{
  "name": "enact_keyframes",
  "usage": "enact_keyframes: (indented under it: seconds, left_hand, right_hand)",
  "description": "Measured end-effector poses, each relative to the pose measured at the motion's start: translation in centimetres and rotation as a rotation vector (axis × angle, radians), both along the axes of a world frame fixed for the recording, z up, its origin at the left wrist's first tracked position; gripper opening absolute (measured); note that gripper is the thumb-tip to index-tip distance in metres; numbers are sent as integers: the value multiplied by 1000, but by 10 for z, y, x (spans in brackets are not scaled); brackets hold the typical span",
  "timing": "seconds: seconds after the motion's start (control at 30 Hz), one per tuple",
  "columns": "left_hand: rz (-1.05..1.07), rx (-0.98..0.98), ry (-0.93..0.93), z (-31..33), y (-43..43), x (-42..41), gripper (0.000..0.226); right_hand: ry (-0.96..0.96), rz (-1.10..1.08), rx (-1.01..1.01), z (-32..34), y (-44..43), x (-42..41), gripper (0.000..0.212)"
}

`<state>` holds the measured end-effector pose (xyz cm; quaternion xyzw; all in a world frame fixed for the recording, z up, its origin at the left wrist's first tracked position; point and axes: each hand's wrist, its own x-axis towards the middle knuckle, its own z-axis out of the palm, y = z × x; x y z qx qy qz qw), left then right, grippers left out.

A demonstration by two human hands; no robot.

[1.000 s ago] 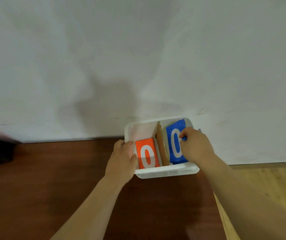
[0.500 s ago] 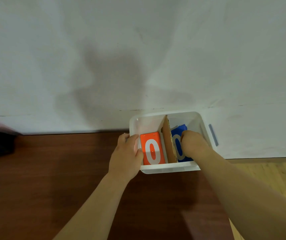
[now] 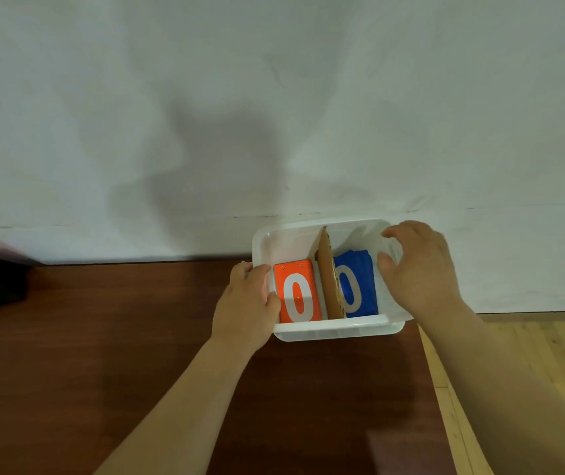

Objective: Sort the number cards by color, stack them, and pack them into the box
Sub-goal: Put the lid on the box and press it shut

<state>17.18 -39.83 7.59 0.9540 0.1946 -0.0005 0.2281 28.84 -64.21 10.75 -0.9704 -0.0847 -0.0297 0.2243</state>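
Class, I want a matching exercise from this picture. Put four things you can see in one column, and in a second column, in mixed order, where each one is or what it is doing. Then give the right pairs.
Column A
1. orange cards
2. blue cards
3. cardboard divider
4. left hand

Column B
a. stands on edge between the two compartments of the box
b. lie in the right compartment
c. grips the left wall
d. lie in the left compartment

Pairs: 1-d, 2-b, 3-a, 4-c
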Motion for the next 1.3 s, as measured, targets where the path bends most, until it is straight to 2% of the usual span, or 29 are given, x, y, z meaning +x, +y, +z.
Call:
enact_keyframes:
  seconds: [0.07, 0.13, 0.27, 0.43, 0.63, 0.77, 0.9, 1.03, 1.3]
  left_hand:
    - [5, -13, 0, 3, -1, 1, 49]
    - [8, -33, 7, 6, -2, 4, 52]
    - [9, -124, 12, 10, -5, 7, 60]
    - [88, -168, -22, 15, -14, 6, 59]
    - [135, -153, -104, 39, -19, -15, 60]
    - [133, -190, -140, 65, -21, -42, 58]
    - [132, -196, -173, 76, -28, -85, 53]
    - [152, -172, -84, 60, -35, -137, 58]
    - [150, -172, 87, 0, -58, -211, 59]
  right_hand:
    - [159, -43, -62, -10, -10, 0, 55]
    - [321, -37, -1, -21, -13, -4, 66]
    - [305, -29, 91, -30, -16, -13, 67]
    - [332, -77, 235, -15, -16, -22, 57]
    - [266, -57, 297, 25, -22, -45, 50]
    - [227, -53, 337, 52, -30, -73, 53]
    - [245, -62, 293, 56, -41, -112, 57]
    - [340, -77, 282, 35, -56, -163, 62]
    - [482, -115, 212, -7, -77, -244, 49]
